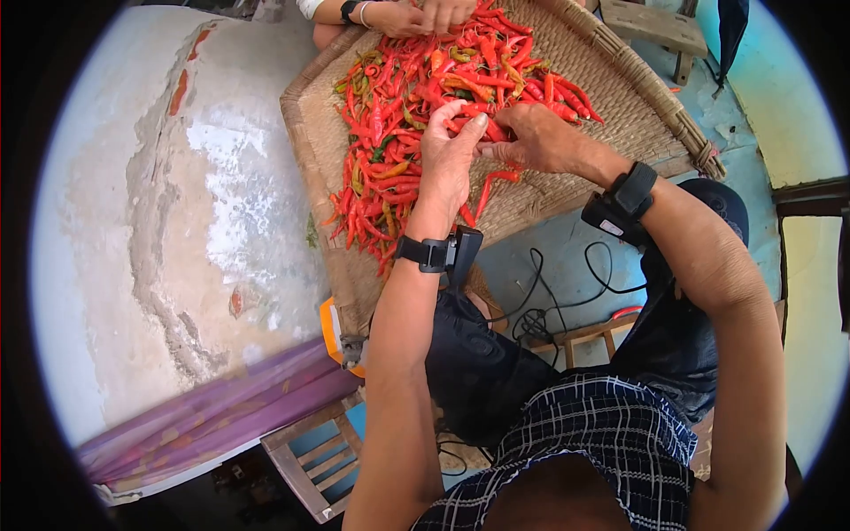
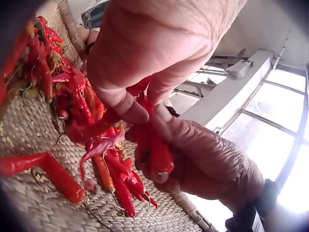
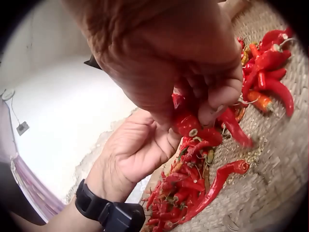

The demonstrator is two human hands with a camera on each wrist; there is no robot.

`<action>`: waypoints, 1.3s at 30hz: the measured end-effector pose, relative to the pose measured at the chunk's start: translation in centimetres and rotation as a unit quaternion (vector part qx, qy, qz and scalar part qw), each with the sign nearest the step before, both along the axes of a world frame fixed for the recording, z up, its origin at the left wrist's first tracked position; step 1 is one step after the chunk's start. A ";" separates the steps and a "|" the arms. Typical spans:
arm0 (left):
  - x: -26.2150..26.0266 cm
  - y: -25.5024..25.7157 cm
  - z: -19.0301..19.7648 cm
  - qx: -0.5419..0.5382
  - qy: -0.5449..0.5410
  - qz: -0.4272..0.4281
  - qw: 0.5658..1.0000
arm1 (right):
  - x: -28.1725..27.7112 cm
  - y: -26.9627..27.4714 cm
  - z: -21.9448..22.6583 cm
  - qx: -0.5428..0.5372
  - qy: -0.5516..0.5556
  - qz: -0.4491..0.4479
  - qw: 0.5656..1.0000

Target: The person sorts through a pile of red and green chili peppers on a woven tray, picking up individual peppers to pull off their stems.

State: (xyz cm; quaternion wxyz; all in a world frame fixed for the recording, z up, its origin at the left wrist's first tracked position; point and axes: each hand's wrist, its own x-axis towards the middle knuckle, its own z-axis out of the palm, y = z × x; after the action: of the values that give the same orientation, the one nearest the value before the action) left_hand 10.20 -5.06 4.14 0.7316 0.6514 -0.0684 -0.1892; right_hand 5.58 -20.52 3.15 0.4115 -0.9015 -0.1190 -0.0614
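Note:
Both hands meet over the near edge of a pile of red chili peppers (image 1: 390, 133). My right hand (image 1: 544, 140) grips red chilies (image 2: 161, 155), their cut-looking ends showing below its fingers in the left wrist view. Thumb and fingers of my left hand (image 1: 447, 164) pinch red chili from the other side, fingertips close against the right thumb. Part of the held chilies is hidden behind the fingers. A bent red chili (image 3: 217, 186) lies apart from the pile, just below the hands on the woven tray (image 1: 540, 199).
Across the tray, another person's hands (image 1: 425, 16) work at the pile's far edge. A thick rolled rim (image 1: 633, 66) borders the tray. Black cables (image 1: 540, 319) lie on the floor beside my knees, near a wooden stool (image 1: 589, 334). A worn wall (image 1: 239, 177) stands at the left.

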 end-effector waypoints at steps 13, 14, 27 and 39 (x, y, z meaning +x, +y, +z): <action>0.5 1.3 0.7 0.097 -0.053 0.033 0.993 | 1.5 -3.1 1.0 0.072 0.023 -0.099 0.992; 0.4 1.1 0.8 0.096 -0.052 0.034 0.993 | 2.0 -3.1 0.7 0.197 -0.060 -0.142 0.968; -0.2 1.3 1.0 0.096 -0.018 -0.031 0.995 | 1.1 -2.9 1.6 -0.071 0.107 0.091 0.988; 0.4 0.9 1.8 -0.145 -0.006 -0.041 0.989 | 0.3 -1.9 2.0 0.105 0.072 0.095 0.987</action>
State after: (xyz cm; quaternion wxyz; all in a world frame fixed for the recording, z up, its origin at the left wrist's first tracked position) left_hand 10.64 -4.19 5.96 0.8096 0.5361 -0.1260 -0.2031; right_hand 5.86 -22.43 5.12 0.5156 -0.8398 -0.1671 0.0311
